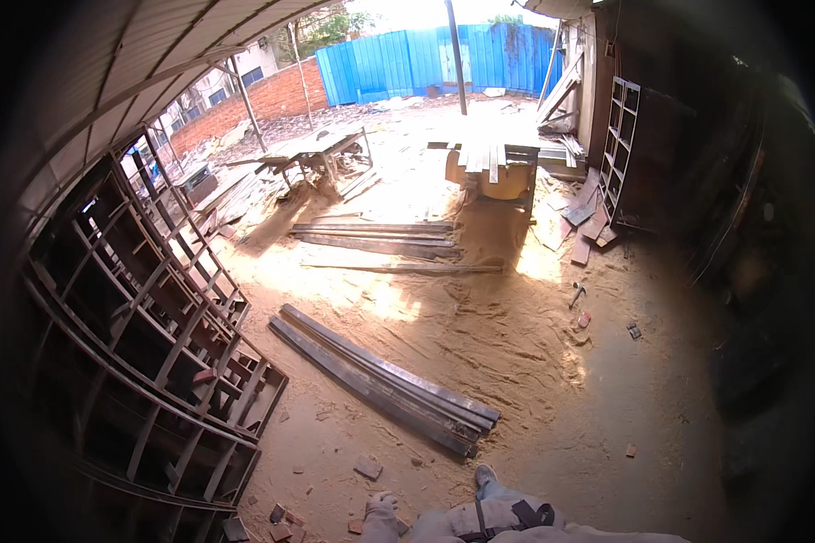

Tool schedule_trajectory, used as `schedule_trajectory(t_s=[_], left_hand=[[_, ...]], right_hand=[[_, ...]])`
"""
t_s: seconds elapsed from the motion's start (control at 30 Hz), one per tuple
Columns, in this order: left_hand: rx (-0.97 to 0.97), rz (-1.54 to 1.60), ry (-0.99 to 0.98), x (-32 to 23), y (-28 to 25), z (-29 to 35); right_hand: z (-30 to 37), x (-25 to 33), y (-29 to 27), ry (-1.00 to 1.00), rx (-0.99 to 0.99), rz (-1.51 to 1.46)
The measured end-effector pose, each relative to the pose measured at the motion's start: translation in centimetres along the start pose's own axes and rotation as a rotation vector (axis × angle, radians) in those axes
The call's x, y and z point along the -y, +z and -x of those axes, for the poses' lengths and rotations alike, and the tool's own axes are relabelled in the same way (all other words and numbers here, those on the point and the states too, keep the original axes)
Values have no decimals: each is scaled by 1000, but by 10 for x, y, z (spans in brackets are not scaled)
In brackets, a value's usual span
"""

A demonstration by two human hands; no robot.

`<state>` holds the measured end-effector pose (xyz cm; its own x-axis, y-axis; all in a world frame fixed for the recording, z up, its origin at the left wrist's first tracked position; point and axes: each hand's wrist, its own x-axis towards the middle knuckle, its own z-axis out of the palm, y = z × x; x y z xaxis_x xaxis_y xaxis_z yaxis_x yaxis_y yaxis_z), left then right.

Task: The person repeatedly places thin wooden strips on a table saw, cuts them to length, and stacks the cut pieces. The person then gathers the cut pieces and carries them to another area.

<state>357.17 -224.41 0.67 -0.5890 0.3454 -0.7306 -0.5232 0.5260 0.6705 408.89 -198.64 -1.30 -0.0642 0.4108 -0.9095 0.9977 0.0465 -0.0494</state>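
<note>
My left hand (382, 503) hangs low at the bottom edge, beside my grey clothing and its dark strap (530, 514). Its fingers are loosely bent and slightly apart, and I see nothing held in them. Small wood offcuts lie on the floor around it; a flat one (368, 467) is just beyond the hand. My right hand is out of the picture. Ahead of my shoe (486, 476), a bundle of long dark wooden planks (380, 376) rests at a slant on the sawdust, apart from my hand.
Stacked wooden frames (177, 353) fill the left side. More long boards (376, 240) lie farther ahead, between a work table (321, 145) and a sawdust-covered bench (493, 176). A hammer (577, 294) is on the floor at right, near a leaning metal ladder-like frame (618, 149). Blue sheet fencing (435, 59) stands behind.
</note>
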Motion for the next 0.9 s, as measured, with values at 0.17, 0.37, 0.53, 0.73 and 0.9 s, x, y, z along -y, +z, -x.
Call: schedule_trajectory(t_s=[0.17,0.37,0.53,0.73,0.9], left_hand=[[4,-58,-158,-98,47,-94],[11,-123,-210,-250,66,-270],[-3,-113,-223,-384,30,-402],[-342,20,591,-749,-14,-528],[-840,293,1239,-1073,-105,-533]], right_hand=[[-117,197,-263,-249,-168,-29],[-187,468,-509,-466,-524,-814],[-197,577,-522,-343,-157,-787],[-245,689,-546,-161,-88,176],[-317,872,-640,-172,-28,227]])
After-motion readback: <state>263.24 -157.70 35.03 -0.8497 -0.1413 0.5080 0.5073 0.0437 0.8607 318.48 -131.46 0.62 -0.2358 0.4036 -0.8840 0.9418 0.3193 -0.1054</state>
